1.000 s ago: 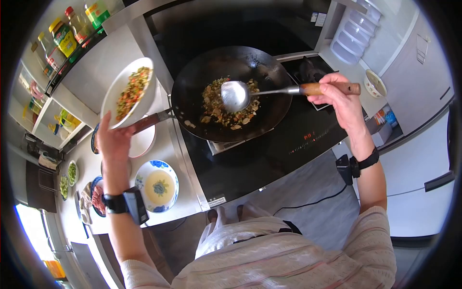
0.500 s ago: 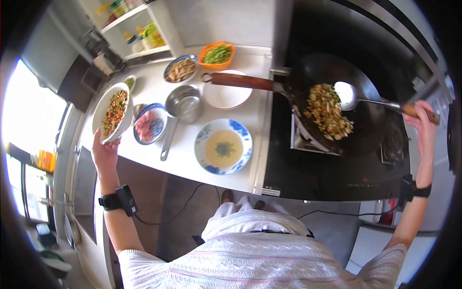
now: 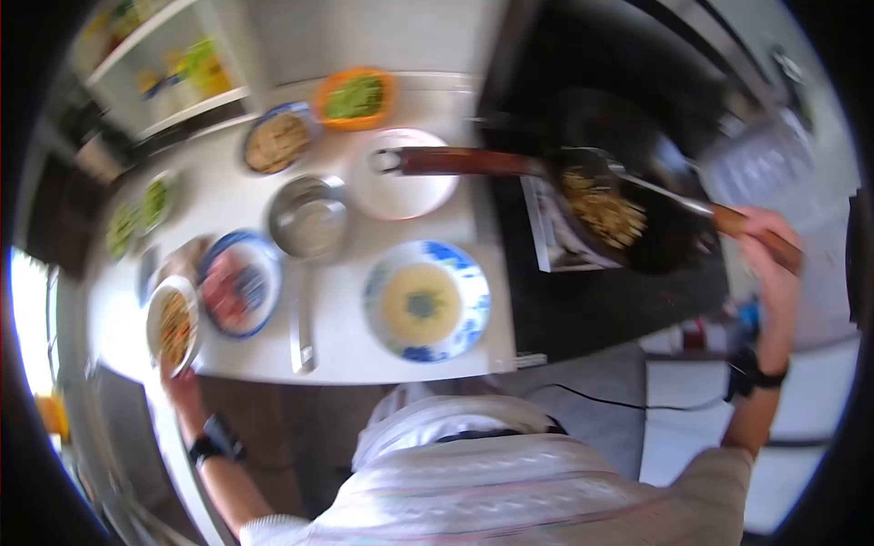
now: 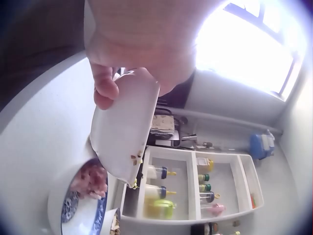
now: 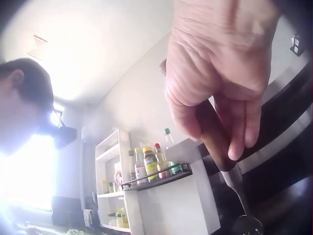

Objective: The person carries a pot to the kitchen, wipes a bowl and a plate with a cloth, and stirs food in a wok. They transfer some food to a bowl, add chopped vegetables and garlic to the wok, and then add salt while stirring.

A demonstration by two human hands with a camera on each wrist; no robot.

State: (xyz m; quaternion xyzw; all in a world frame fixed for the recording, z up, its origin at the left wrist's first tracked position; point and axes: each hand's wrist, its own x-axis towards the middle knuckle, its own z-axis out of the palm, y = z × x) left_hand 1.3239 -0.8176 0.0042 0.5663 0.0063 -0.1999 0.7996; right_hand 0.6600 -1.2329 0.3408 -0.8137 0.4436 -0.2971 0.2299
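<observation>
My left hand [image 3: 185, 391] holds a white bowl [image 3: 173, 314] of diced, colourful food by its rim, at the left front of the counter. In the left wrist view the bowl [image 4: 122, 127] is tilted, with thumb and fingers on its edge and food bits stuck near the far rim. My right hand [image 3: 772, 255] grips the wooden handle of a metal ladle [image 3: 669, 193], which reaches into the dark wok [image 3: 669, 255] over chopped, cooked food [image 3: 601, 214]. The right wrist view shows the fingers around that ladle handle [image 5: 215, 139].
Beside the white bowl is a blue-rimmed bowl of raw meat [image 3: 228, 291]. A metal saucepan [image 3: 308, 223], a floral bowl of pale liquid [image 3: 423, 305], a white dish [image 3: 401, 196] and an orange basket of greens [image 3: 355, 97] share the counter. The wok handle [image 3: 464, 162] juts over the dish.
My left hand has carried the white bowl away from beside the wok to the counter's left front, lowering it. The head view has swung left. The ladle remains at the wok in my right hand.
</observation>
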